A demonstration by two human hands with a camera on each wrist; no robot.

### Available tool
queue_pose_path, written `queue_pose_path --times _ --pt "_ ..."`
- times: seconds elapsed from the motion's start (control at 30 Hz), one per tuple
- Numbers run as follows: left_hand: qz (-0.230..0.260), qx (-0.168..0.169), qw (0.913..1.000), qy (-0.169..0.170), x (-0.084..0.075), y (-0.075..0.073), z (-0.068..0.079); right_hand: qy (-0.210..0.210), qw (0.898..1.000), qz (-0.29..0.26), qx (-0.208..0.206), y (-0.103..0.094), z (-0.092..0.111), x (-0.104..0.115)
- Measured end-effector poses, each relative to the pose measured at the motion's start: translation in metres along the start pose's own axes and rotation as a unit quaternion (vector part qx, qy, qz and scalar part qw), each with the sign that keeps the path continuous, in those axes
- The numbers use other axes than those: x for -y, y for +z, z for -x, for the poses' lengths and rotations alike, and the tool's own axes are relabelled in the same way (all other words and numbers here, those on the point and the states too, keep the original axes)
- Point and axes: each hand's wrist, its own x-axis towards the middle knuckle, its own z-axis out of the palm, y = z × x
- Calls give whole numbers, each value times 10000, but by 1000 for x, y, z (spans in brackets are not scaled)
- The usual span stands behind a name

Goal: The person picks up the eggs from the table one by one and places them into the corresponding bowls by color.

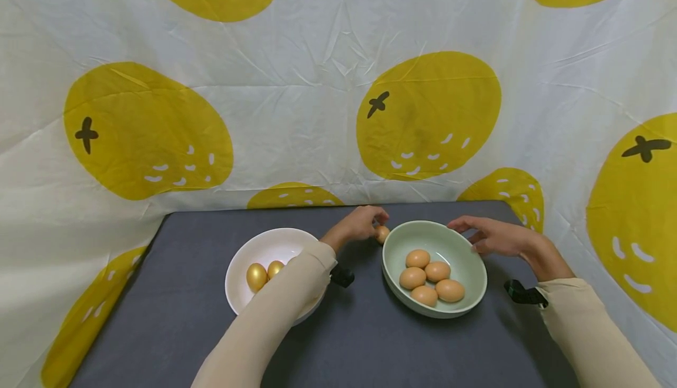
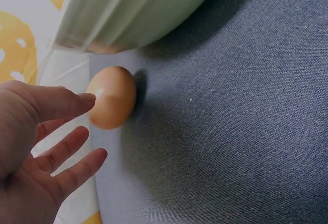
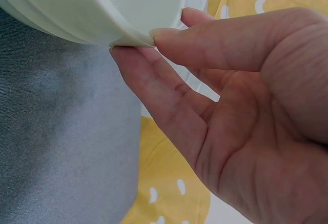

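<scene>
A brown egg (image 1: 381, 234) lies on the table just left of the pale green bowl (image 1: 391, 270). My left hand (image 1: 362, 222) is beside that egg, fingers spread and slightly bent. In the left wrist view, the left thumb's tip overlaps the near edge of the egg (image 2: 117, 98), while the other fingers stand apart from it. My right hand (image 3: 220, 96) pinches the green bowl's rim (image 3: 136, 32), with the thumb at the edge and a finger against the outer wall. Several brown eggs (image 1: 437, 271) sit inside the green bowl.
To the left stands a white bowl (image 1: 231, 282) with gold eggs (image 1: 257, 277), partly hidden under my left forearm. Both bowls rest on a dark grey table (image 1: 185, 294). Behind it hangs a white cloth (image 1: 296, 129) printed with yellow fruit.
</scene>
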Motion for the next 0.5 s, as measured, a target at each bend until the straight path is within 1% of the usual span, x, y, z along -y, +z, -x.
queue_pose_path --times 0.13,0.23,0.37,0.5 --pt "-74 116 9999 -42 1 3 0 17 10000 14 -11 0 0 1" --pt "-242 174 9995 -97 2 4 0 14 10000 10 -20 0 0 2" --pt "-395 224 9986 -261 1 4 3 10 10000 21 -28 0 0 2" --pt "-420 390 9976 -401 1 6 3 26 10000 40 -30 0 -1 2"
